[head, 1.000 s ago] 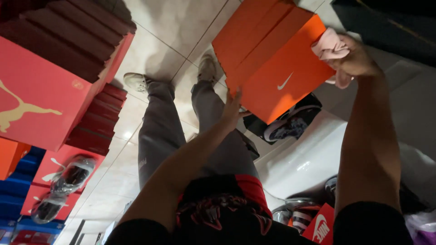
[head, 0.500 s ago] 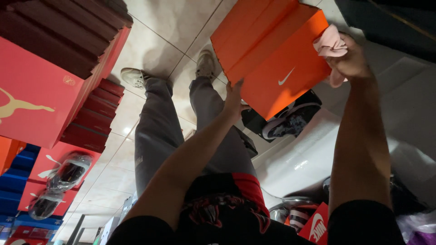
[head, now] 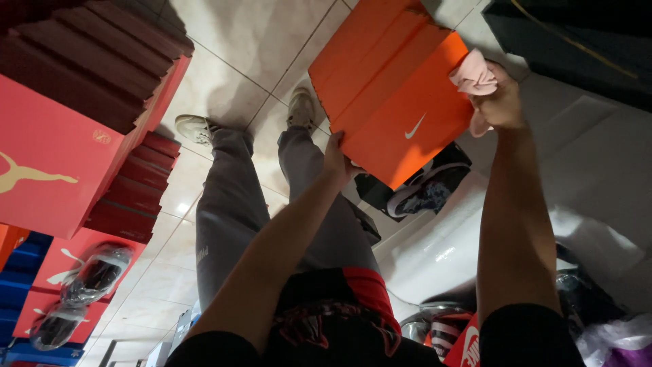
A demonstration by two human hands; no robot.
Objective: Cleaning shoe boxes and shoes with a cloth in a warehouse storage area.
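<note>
I hold an orange shoe box (head: 397, 95) out in front of me, tilted, above the tiled floor. My left hand (head: 336, 158) grips the box's lower left edge. My right hand (head: 501, 102) is at the box's right edge, closed on a crumpled pink cloth (head: 473, 76) pressed against the box. My grey trouser legs and pale sneakers (head: 194, 128) show below the box.
Stacks of red shoe boxes (head: 61, 156) rise at the left, with wrapped shoes (head: 95, 275) on lower red and blue boxes. A black and white sneaker (head: 428, 190) lies under the orange box on a white surface (head: 448, 251). A dark shelf (head: 577, 41) is upper right.
The orange box has shifted a little upward and to the left in view with both hands still on it. The cloth stays in my right hand.
</note>
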